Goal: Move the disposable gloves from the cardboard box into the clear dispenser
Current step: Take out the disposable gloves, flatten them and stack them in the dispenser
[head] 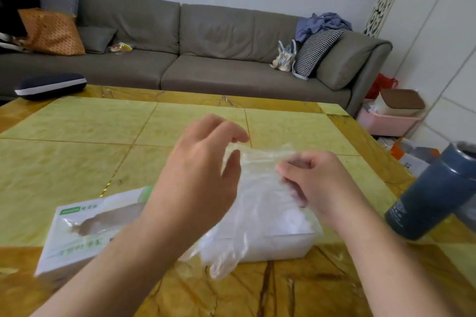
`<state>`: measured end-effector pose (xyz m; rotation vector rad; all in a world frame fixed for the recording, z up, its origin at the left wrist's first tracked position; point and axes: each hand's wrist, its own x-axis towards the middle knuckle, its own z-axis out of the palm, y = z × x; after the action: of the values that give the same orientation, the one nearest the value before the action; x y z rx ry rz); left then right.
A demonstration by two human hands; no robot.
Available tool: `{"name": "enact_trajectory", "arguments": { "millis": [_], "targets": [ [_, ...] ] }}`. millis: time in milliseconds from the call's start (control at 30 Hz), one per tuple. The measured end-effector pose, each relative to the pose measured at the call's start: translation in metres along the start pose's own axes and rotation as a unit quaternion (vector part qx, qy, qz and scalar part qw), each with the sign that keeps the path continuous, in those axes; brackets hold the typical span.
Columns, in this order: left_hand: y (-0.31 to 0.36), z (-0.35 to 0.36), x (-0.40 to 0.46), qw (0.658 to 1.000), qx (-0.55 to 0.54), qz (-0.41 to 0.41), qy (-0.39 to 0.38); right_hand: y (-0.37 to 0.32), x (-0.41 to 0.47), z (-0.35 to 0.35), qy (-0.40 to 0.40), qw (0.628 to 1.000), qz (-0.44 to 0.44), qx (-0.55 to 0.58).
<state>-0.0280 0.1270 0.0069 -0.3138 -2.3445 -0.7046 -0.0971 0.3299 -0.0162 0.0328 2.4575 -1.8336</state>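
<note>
1. Head view: both hands raised over the yellow-tiled table (77, 162), working one thin clear glove (260, 188).
2. Left hand (203, 170): thumb and curled fingers pinch the glove's upper left edge; the film bunches between them.
3. Right hand (309, 180): fingers curled in, pinching the glove's right edge at about the same height.
4. Glove: stretched between the two hands, hanging down in front of them. Its lower end, with finger shapes visible, drapes past the near edge of the clear dispenser (288, 244) and reaches the table.
5. Clear dispenser: low rectangular tub, directly below the hands, on the table. Pale film fills it; count of gloves inside cannot be told.
6. Cardboard box (77, 229): white with green print, lying flat on the table just left of the dispenser, partly hidden by the left forearm. Its oval opening faces up and shows crumpled film.
7. Dark blue flask (432, 195): near the right table edge, appears tilted, apart from the dispenser.
8. Grey sofa (206, 54) behind the table; dark case (51, 85) at the far left corner.
</note>
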Motion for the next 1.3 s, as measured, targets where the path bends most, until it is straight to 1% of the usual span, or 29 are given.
{"name": "enact_trajectory", "arguments": {
  "millis": [33,67,100,167,233,300,433,533,600,733,833,900,933,967,1000,1033,1067,1100,1133,1200,1233,1300],
  "targets": [
    [0.005,0.010,-0.001,0.998,0.005,0.003,-0.066,0.003,0.001,0.002,-0.003,0.999,-0.005,-0.051],
    [0.007,0.023,-0.002,0.989,0.018,-0.019,-0.144,0.006,0.001,0.004,-0.008,0.996,-0.005,-0.090],
    [0.006,0.034,-0.005,0.973,0.045,-0.054,-0.220,0.008,0.002,0.006,-0.014,0.993,-0.001,-0.115],
    [0.000,0.052,-0.011,0.926,0.105,-0.111,-0.346,0.011,0.002,0.007,-0.021,0.987,0.007,-0.159],
    [-0.008,0.062,-0.016,0.893,0.124,-0.142,-0.410,0.013,0.003,0.007,-0.020,0.976,0.005,-0.218],
    [-0.012,0.067,-0.014,0.874,0.127,-0.155,-0.442,0.019,0.005,0.007,-0.009,0.963,0.001,-0.269],
    [-0.013,0.063,0.000,0.839,0.135,-0.133,-0.510,0.024,0.007,0.008,0.019,0.926,-0.010,-0.377],
    [-0.013,0.062,0.008,0.815,0.166,-0.104,-0.545,0.021,0.006,0.009,0.033,0.908,-0.007,-0.417],
    [-0.011,0.065,0.012,0.810,0.184,-0.096,-0.548,0.018,0.003,0.010,0.036,0.899,-0.003,-0.437],
    [-0.012,0.075,0.012,0.826,0.188,-0.061,-0.528,0.013,-0.004,0.009,0.043,0.882,-0.008,-0.468],
    [-0.018,0.080,0.009,0.833,0.174,-0.044,-0.523,0.006,-0.012,0.005,0.068,0.864,-0.013,-0.499],
    [-0.021,0.081,0.009,0.836,0.164,-0.042,-0.522,-0.006,-0.020,0.004,0.097,0.844,-0.044,-0.526],
    [-0.021,0.081,0.009,0.837,0.164,-0.039,-0.520,-0.013,-0.025,0.005,0.106,0.843,-0.074,-0.522],
    [-0.019,0.080,0.009,0.838,0.167,-0.033,-0.518,-0.017,-0.028,0.008,0.100,0.850,-0.108,-0.506],
    [-0.018,0.080,0.009,0.840,0.173,-0.026,-0.513,-0.022,-0.031,0.012,0.073,0.860,-0.138,-0.487],
    [-0.016,0.079,0.008,0.842,0.178,-0.020,-0.508,-0.023,-0.034,0.018,0.030,0.873,-0.148,-0.464],
    [-0.014,0.079,0.007,0.842,0.182,-0.016,-0.508,-0.022,-0.035,0.023,-0.017,0.885,-0.142,-0.443],
    [-0.013,0.079,0.007,0.841,0.183,-0.013,-0.510,-0.018,-0.034,0.027,-0.056,0.887,-0.117,-0.443],
    [-0.013,0.078,0.007,0.840,0.178,-0.011,-0.512,-0.015,-0.032,0.029,-0.086,0.881,-0.097,-0.456],
    [-0.011,0.074,0.008,0.840,0.160,-0.024,-0.518,-0.008,-0.029,0.028,-0.138,0.847,-0.056,-0.511],
    [-0.010,0.070,0.010,0.835,0.151,-0.038,-0.527,-0.004,-0.025,0.026,-0.150,0.832,-0.037,-0.533],
    [-0.010,0.064,0.012,0.819,0.140,-0.073,-0.552,0.001,-0.021,0.024,-0.156,0.815,-0.014,-0.558]
  ]
}}
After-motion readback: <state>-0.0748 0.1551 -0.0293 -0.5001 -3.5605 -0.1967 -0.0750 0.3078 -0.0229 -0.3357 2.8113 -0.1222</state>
